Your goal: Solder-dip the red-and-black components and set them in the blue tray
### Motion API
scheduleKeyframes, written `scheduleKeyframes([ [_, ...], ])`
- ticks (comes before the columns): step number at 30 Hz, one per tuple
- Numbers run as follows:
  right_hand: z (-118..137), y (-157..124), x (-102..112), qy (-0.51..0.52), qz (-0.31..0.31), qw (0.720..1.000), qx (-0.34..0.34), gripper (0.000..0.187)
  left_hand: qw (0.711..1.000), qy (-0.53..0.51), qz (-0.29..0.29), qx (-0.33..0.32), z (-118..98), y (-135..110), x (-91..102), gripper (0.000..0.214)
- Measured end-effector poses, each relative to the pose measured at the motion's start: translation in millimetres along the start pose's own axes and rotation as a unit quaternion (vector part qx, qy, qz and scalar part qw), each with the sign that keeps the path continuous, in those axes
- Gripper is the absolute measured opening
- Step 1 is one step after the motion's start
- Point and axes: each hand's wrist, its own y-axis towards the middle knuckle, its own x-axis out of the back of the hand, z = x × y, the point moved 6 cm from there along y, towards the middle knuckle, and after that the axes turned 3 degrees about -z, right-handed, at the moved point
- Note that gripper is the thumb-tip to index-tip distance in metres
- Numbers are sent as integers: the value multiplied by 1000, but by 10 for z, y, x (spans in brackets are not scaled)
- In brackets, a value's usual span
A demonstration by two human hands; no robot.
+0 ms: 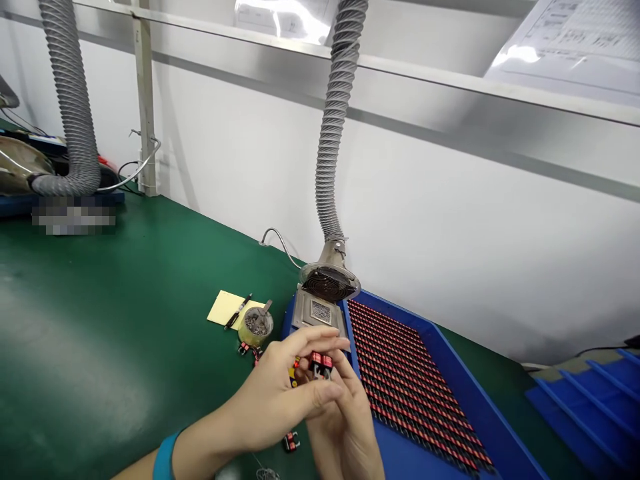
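Observation:
Both my hands meet low in the middle of the view, above the green bench. My left hand (280, 393) and my right hand (345, 427) together pinch a small red and black wound component (320, 363) between their fingertips. A blue band sits on my left wrist. Directly behind the hands stands a small grey solder pot (320, 312) under a fume hood. A few more red and black components (291, 441) lie loose on the mat below and left of my hands.
A blue tray (480, 400) with rows of several red components lies to the right. A grey fume hose (333, 153) hangs over the pot; another hose (70, 100) is far left. A small cup of scraps (255, 327), a yellow note and pen sit left of the pot. More blue trays (590, 407) lie far right.

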Motion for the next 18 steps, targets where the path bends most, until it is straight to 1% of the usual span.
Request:
scheduleKeyframes([
  [3,14,13,14,-20,-24,1000,6,19,999,-10,-43,15,-3,50,75,26],
  [5,14,25,29,-41,-31,999,14,14,997,-26,-69,27,6,84,147,17],
  [9,-84,37,108,-78,-42,996,4,12,991,-59,-106,57,26,114,266,10],
  [12,-128,33,141,-89,-51,995,-2,15,980,-128,-137,65,6,108,314,12],
  [15,-124,17,55,-100,-33,994,-19,16,963,-185,-193,33,-56,101,411,15],
  [18,-86,-9,-38,-98,-51,993,-34,18,944,-210,-254,-12,-126,84,576,14],
])
